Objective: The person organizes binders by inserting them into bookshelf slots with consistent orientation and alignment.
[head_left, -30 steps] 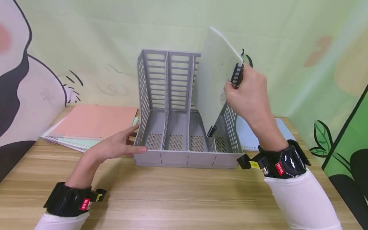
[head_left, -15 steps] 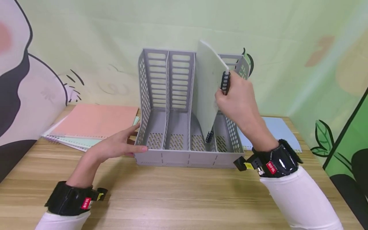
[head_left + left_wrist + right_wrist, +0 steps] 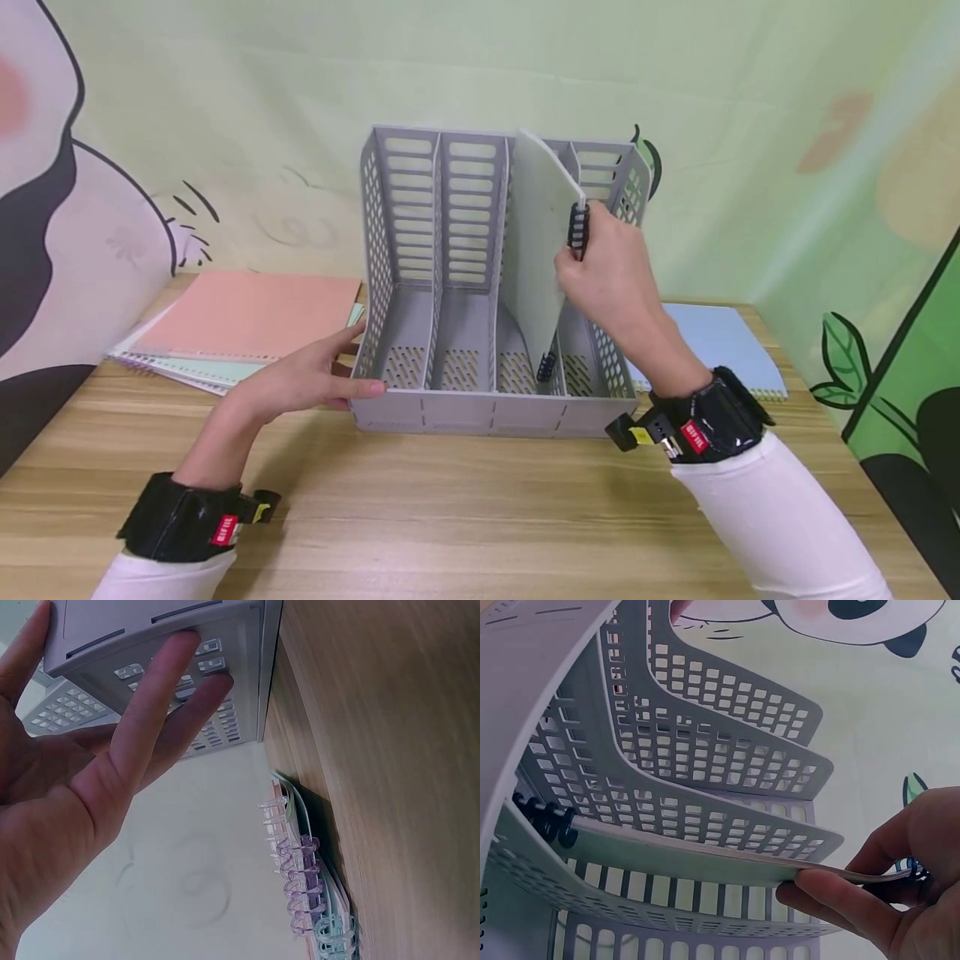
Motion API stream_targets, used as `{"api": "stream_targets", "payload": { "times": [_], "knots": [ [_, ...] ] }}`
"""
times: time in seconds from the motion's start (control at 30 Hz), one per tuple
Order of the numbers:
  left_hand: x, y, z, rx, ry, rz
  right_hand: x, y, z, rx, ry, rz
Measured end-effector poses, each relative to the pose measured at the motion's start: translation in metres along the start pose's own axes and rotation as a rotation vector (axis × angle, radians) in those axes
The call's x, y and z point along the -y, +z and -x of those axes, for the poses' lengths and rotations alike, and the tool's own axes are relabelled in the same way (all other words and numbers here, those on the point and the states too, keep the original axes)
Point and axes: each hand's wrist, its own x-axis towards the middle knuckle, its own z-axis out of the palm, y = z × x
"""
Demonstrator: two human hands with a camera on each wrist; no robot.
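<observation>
A grey file organizer (image 3: 457, 412) with upright dividers stands on the table, its front low and its back tall. My right hand (image 3: 611, 262) pinches a pale notebook (image 3: 534, 250) by its black-ringed spine near the top corner. The notebook stands upright inside the third compartment from the left, its lower spine corner near the floor; whether it touches is unclear. In the right wrist view the notebook (image 3: 690, 859) lies between two perforated dividers. My left hand (image 3: 303, 379) rests on the organizer's front left corner, thumb on the front rim, extended fingers (image 3: 142, 712) against the side wall.
Left of the organizer lies a stack of ring notebooks, with a peach one (image 3: 255, 312) on top. A blue notebook (image 3: 720, 346) lies flat on the right, partly behind my right forearm. A printed wall cloth (image 3: 300, 75) hangs close behind the organizer.
My right hand has moved down and left, lowering the notebook into the third compartment and standing it straighter. The left hand stays at the organizer's corner.
</observation>
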Motion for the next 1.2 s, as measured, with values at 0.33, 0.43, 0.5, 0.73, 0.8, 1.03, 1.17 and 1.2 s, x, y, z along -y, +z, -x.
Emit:
{"api": "stream_targets", "payload": {
  "times": [0.33,0.43,0.5,0.73,0.8,1.03,1.17,1.2],
  "knots": [
    [0.001,0.001,-0.001,-0.003,-0.001,-0.003,0.001,0.004,0.002,0.014,0.001,0.007],
    [0.001,0.001,-0.001,-0.003,0.001,-0.009,0.002,0.005,0.003,0.02,0.0,0.002],
    [0.001,0.001,0.0,-0.001,0.002,-0.009,0.001,0.007,0.003,0.017,-0.005,0.003],
    [0.001,0.0,-0.002,-0.004,-0.006,-0.009,-0.002,0.011,0.003,0.03,-0.009,0.008],
    [0.002,0.0,-0.002,-0.003,-0.007,-0.007,-0.003,0.012,0.004,0.034,-0.007,0.003],
    [0.001,-0.001,-0.001,0.003,-0.004,0.001,-0.005,0.013,0.003,0.032,-0.006,0.007],
    [0.0,0.0,-0.001,0.0,-0.006,0.0,-0.006,0.013,0.003,0.054,0.02,-0.005],
    [0.0,0.0,-0.001,0.0,-0.007,0.0,-0.007,0.013,0.004,0.059,0.027,-0.009]
  ]
}}
